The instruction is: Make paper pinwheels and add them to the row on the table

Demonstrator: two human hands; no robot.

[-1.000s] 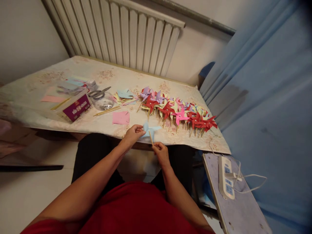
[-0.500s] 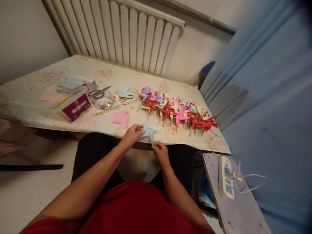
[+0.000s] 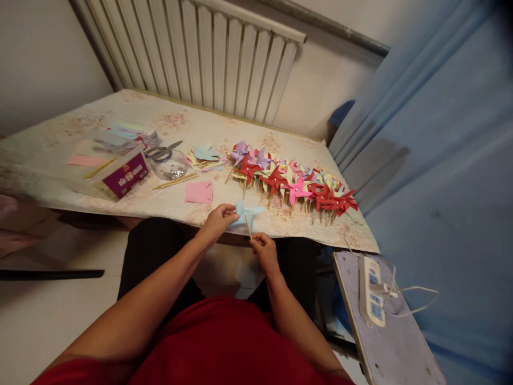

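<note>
At the table's front edge, a light-blue paper pinwheel [image 3: 253, 211] is held between my hands. My left hand [image 3: 221, 218] pinches one of its blades from the left side. A thin wooden stick [image 3: 248, 227] runs down from the pinwheel's middle, and my right hand [image 3: 263, 249] grips its lower end between thumb and fingers. Just beyond my left hand lies a pink paper square [image 3: 199, 192] with cut slits. Farther right, many finished pinwheels [image 3: 297, 190] in red, pink, purple and yellow stand crowded on their sticks.
Loose wooden sticks [image 3: 176, 182] lie near a clear dish of small metal pins [image 3: 172, 169] and scissors [image 3: 162, 152]. Stacked cut papers [image 3: 205, 156] are behind. A clear box with a purple label [image 3: 126, 175] stands left. A power strip [image 3: 372, 291] rests on a stool at right.
</note>
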